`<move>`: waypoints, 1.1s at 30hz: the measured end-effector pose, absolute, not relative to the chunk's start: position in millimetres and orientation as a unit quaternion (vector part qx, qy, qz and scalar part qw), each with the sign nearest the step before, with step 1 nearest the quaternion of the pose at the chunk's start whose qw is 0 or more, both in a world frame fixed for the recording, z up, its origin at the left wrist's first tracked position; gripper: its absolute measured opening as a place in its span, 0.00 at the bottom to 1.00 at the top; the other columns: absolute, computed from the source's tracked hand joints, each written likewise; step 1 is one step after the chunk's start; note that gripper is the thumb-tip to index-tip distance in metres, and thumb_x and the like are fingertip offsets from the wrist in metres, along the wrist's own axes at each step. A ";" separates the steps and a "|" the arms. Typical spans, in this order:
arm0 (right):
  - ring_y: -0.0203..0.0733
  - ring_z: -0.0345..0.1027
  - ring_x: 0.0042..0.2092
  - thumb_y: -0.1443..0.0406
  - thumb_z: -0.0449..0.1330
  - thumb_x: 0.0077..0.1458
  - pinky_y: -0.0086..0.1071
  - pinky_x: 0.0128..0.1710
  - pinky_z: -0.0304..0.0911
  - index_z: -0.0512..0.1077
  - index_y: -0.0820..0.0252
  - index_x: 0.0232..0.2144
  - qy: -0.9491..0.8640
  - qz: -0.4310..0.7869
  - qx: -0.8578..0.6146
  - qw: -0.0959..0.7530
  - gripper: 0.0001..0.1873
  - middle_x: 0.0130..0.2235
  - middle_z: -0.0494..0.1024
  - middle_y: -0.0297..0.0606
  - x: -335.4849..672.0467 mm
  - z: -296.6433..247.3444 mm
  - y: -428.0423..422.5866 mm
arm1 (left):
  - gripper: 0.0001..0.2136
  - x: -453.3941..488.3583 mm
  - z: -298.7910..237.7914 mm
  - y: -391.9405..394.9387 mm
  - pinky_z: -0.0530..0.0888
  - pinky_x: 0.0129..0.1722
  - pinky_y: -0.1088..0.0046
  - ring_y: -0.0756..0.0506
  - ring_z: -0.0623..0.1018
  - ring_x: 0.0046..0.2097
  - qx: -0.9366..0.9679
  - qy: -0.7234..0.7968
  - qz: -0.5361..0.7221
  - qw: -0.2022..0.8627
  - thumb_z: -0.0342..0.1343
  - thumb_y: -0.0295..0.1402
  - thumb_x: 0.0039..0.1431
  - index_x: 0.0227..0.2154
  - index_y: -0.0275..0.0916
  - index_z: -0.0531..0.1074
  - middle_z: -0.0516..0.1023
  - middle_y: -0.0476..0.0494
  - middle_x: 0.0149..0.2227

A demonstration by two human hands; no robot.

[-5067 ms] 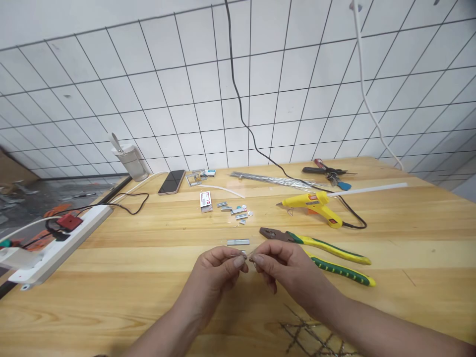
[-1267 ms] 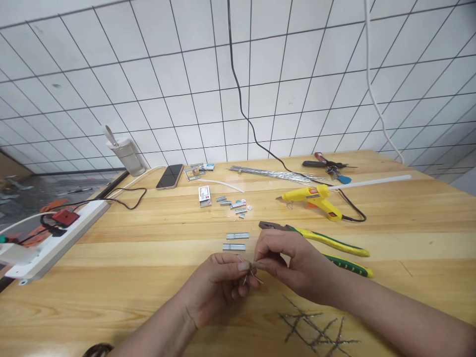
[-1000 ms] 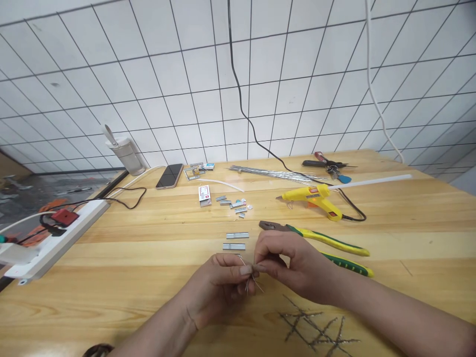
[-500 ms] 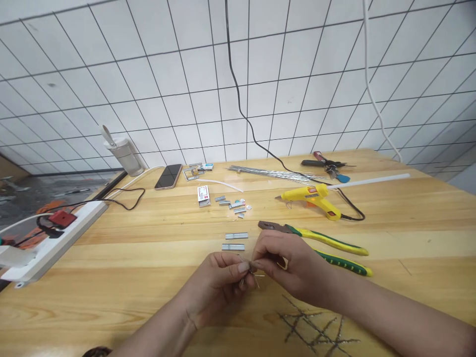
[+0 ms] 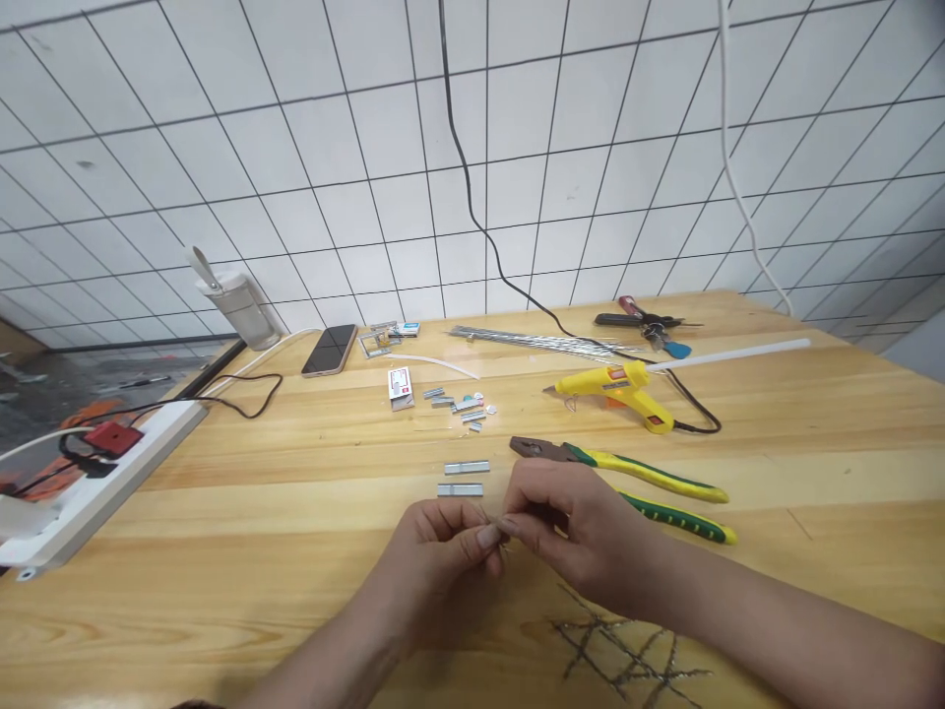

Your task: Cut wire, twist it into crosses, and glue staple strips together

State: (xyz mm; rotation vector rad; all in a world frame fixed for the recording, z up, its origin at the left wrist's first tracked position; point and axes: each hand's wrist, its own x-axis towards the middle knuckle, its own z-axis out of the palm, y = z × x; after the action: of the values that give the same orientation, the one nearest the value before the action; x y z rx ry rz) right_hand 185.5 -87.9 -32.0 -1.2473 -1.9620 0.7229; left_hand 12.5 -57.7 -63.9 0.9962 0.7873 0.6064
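Note:
My left hand (image 5: 450, 542) is closed, thumb and forefinger pinching a small piece of thin wire (image 5: 505, 548), mostly hidden by the fingers. My right hand (image 5: 553, 512) meets it there, its fingertips pinched on the same piece. Just behind the right hand lie pliers (image 5: 650, 473) with yellow-green handles. Nearer to me, under the right forearm, is a lattice of dark twisted wire (image 5: 627, 655). Two staple strips (image 5: 467, 468) rest side by side beyond my left hand.
Farther back are a yellow glue gun (image 5: 620, 391), a bundle of metal rods (image 5: 538, 342), a small white box (image 5: 400, 388), loose staple pieces (image 5: 467, 405), a phone (image 5: 330, 351) and a multi-tool with keys (image 5: 642, 320). At left stands a power strip (image 5: 110, 483); a clear bottle (image 5: 240, 307) is behind.
My left hand has turned slightly, and the wire ends that stuck out below the fingertips are now mostly hidden. Both hands still pinch together. The view has shifted a little.

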 end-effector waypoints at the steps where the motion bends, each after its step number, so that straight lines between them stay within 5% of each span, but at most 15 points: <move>1: 0.31 0.55 0.24 0.71 0.53 0.50 0.25 0.22 0.51 0.64 0.60 0.20 -0.758 0.275 -0.477 0.349 0.09 0.21 0.65 0.30 185.4 -32.3 -88.3 | 0.15 12.2 -62.4 -57.8 0.59 0.29 0.75 0.50 0.65 0.26 0.470 0.361 0.277 0.757 0.64 0.41 0.44 0.15 0.35 0.71 0.69 0.48 0.19; 15: 0.32 0.51 0.23 0.62 0.54 0.51 0.26 0.21 0.50 0.64 0.60 0.18 -0.614 0.432 -0.565 0.341 0.12 0.19 0.60 0.27 178.7 -37.5 -84.5 | 0.09 11.1 -46.8 -62.4 0.63 0.28 0.74 0.48 0.69 0.26 0.708 0.431 0.321 0.458 0.59 0.34 0.50 0.18 0.39 0.74 0.72 0.47 0.20; 23: 0.34 0.60 0.27 0.69 0.54 0.54 0.28 0.26 0.58 0.69 0.60 0.27 -0.761 0.262 -0.398 0.441 0.05 0.26 0.68 0.34 185.3 -46.0 -86.3 | 0.14 7.2 -48.5 -54.0 0.55 0.22 0.80 0.55 0.62 0.21 0.411 0.349 0.267 0.799 0.65 0.37 0.44 0.15 0.33 0.70 0.68 0.50 0.16; 30: 0.37 0.63 0.32 0.76 0.49 0.51 0.31 0.32 0.62 0.68 0.57 0.32 -0.898 0.017 -0.269 0.348 0.12 0.37 0.75 0.40 199.8 -40.7 -87.5 | 0.14 6.0 -55.9 -58.6 0.55 0.18 0.82 0.56 0.65 0.17 0.277 0.301 0.170 0.897 0.68 0.34 0.40 0.14 0.31 0.70 0.67 0.49 0.14; 33: 0.39 0.64 0.32 0.76 0.47 0.54 0.31 0.31 0.62 0.68 0.60 0.33 -0.917 -0.052 -0.226 0.323 0.13 0.33 0.76 0.39 200.8 -38.8 -89.1 | 0.13 7.0 -59.2 -58.7 0.55 0.18 0.82 0.56 0.65 0.17 0.269 0.302 0.162 0.900 0.68 0.33 0.39 0.14 0.30 0.71 0.67 0.49 0.13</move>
State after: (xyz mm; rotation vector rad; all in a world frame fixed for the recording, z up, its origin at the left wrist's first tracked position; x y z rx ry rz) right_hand 200.8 -89.1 -38.8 -0.5935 -2.4071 -0.1376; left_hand 7.0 -58.7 -59.2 0.5568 0.6252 0.3359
